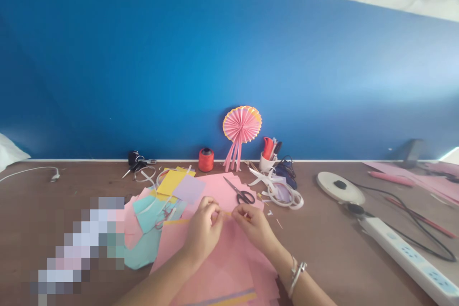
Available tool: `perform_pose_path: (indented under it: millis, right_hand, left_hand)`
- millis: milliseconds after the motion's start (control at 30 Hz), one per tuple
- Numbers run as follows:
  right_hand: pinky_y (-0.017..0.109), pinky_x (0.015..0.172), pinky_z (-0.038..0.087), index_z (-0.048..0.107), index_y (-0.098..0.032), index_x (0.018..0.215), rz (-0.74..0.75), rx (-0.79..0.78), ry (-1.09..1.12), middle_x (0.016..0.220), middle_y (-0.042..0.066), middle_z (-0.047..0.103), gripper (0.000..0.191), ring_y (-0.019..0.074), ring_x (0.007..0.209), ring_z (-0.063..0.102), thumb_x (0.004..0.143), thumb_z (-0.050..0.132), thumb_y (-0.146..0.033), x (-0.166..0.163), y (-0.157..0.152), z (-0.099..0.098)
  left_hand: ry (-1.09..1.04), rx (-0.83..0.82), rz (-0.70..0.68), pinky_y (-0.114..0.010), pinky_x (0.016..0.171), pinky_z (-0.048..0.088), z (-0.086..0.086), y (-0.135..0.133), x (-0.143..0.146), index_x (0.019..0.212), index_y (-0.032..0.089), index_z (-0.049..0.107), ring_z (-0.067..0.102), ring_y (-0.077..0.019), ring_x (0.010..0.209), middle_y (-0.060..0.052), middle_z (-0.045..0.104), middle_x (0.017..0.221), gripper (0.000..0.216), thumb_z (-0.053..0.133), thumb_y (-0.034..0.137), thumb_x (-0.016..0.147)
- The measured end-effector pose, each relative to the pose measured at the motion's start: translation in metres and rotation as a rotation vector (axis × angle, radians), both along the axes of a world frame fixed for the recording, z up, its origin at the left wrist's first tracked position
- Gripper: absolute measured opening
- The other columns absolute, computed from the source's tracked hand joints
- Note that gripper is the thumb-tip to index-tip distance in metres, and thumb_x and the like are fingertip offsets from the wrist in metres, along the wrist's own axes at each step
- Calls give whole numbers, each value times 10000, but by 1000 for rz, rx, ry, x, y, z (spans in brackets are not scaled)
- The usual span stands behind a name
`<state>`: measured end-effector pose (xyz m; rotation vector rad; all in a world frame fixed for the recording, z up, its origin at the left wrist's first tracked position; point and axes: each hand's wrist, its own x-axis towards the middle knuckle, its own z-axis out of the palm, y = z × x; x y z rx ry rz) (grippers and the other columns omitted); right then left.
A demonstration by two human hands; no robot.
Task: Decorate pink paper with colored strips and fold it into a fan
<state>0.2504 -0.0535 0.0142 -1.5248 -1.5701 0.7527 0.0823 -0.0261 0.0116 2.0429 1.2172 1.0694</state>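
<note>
A pink paper sheet (pixel 208 267) with a yellow strip along its far edge, and yellow and purple strips along its near edge, lies over other pink sheets. My left hand (pixel 205 224) is closed in a pinch at that far edge. Close beside it, my right hand (pixel 254 225) pinches the same edge, with a bit of yellow showing between the two hands. Dark-handled scissors (pixel 244 196) rest on the pink paper just beyond my fingers. Yellow paper (pixel 171 182), a lilac square (pixel 190 188) and turquoise pieces (pixel 147 213) lie to the left.
A pleated pink paper rosette (pixel 242 125) leans on the blue panel (pixel 143 57), beside a red thread spool (pixel 206 160). A white cup of tools (pixel 266 161) and white ribbon loops (pixel 287 198) are right of it. Further right are a round white plate (pixel 333 189) and power strip (pixel 409 256).
</note>
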Motion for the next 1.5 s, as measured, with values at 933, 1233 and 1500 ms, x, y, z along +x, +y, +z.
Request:
perform_pose_path:
  millis: [933, 1233, 1500]
  right_hand:
    - [303, 649, 386, 344, -207, 533, -75, 118, -395, 690, 25, 440, 227, 181, 724, 449, 694, 415, -63, 0, 15, -28]
    - [297, 618, 379, 381, -206, 544, -80, 143, -412, 707, 38, 458, 209, 194, 731, 461, 686, 416, -56, -1, 15, -29]
    - [293, 626, 386, 329, -213, 541, -72, 97, -405, 692, 29, 450, 209, 175, 702, 467, 692, 402, -87, 1, 16, -27]
  left_hand:
    - [566, 209, -299, -283, 684, 393, -8, -7, 2, 681, 170, 575, 496, -162, 759, -25, 543, 752, 286, 385, 72, 871]
    - [491, 150, -265, -286, 706, 408, -7, -6, 2, 709, 175, 552, 507, -165, 783, -24, 546, 774, 247, 383, 69, 855]
    - [461, 92, -249, -287, 723, 413, -9, -5, 3, 711, 171, 553, 514, -174, 812, -33, 563, 798, 212, 409, 82, 838]
